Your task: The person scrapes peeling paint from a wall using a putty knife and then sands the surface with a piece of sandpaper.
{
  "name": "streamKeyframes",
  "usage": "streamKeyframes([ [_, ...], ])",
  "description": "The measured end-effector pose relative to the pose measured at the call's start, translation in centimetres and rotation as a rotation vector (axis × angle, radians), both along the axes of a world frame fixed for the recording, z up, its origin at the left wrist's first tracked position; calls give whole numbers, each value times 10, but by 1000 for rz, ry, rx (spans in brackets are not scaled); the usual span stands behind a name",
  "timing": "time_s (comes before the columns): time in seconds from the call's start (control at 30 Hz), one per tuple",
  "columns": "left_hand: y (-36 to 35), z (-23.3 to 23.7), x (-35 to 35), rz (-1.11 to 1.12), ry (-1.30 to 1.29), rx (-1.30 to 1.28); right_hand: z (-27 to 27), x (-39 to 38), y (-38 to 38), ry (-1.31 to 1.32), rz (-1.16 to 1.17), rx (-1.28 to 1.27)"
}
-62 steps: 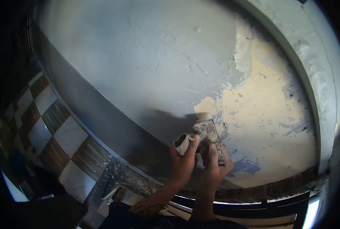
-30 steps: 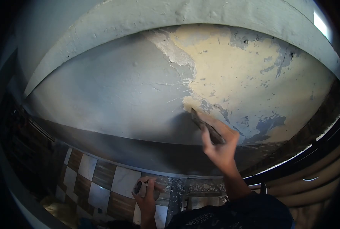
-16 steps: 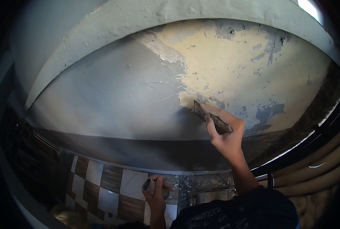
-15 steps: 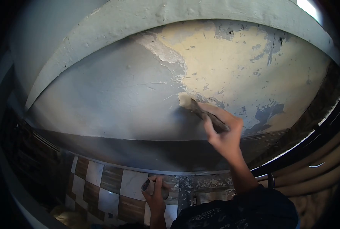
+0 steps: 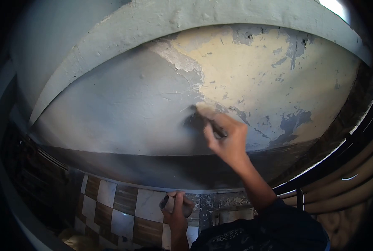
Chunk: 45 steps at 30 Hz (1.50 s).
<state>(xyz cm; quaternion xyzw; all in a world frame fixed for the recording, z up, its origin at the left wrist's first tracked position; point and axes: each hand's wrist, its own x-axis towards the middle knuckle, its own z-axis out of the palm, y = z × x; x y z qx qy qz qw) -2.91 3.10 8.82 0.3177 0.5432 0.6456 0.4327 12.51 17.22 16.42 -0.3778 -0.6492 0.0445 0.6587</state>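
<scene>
My right hand (image 5: pixel 230 136) is wrapped round the dark handle of a scraper, held against the wall (image 5: pixel 123 113). The scraper's pale, blurred end (image 5: pixel 201 107) meets the wall at the ragged border between smooth grey paint and a flaking cream patch (image 5: pixel 245 62). Pale scratches show in the grey beside this end. Lower down, over the tiled floor, my left hand (image 5: pixel 178 213) grips a short, grey, cylinder-like thing (image 5: pixel 167 203) with a dark round end; its exact kind I cannot tell.
A raised pale band (image 5: pixel 186 14) curves across the top of the wall. Below the wall runs a dark strip (image 5: pixel 153 167), then a floor of white and brown tiles (image 5: pixel 123 221). Debris (image 5: pixel 228 201) lies at the wall's foot. Brown curved cushion-like shapes (image 5: pixel 341 188) are at right.
My right hand has moved left and slightly down along the wall, and the scraper's tilt has changed. My left hand appears slightly farther right, still holding the grey cylinder-like thing.
</scene>
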Motion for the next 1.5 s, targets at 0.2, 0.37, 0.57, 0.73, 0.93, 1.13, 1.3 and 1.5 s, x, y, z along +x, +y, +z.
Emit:
streamKeyframes([
  [0.2, -2, -16, -16, 40, 35, -63, 5, 17, -19, 10, 91, -146],
  [0.37, -2, -3, -22, 119, -8, -97, 1, 6, -4, 58, 10, -136],
  [0.57, 1, -6, -12, 28, 20, -76, -71, 16, -32, -242, 247, -327],
  [0.73, 7, -10, -5, -65, 62, -62, -146, 43, -73, -771, 435, -845],
  [0.93, 12, -9, -5, -121, 149, -33, -169, 48, -109, -669, 481, -915],
  [1.13, 8, 3, -1, -18, 91, -64, -147, 30, -116, -502, 401, -828],
  [1.3, 6, -1, -12, -2, 189, -24, -151, 32, -111, -426, 576, -738],
  [1.5, 4, 2, -9, 85, 175, -41, -148, 38, -106, -265, 607, -761],
])
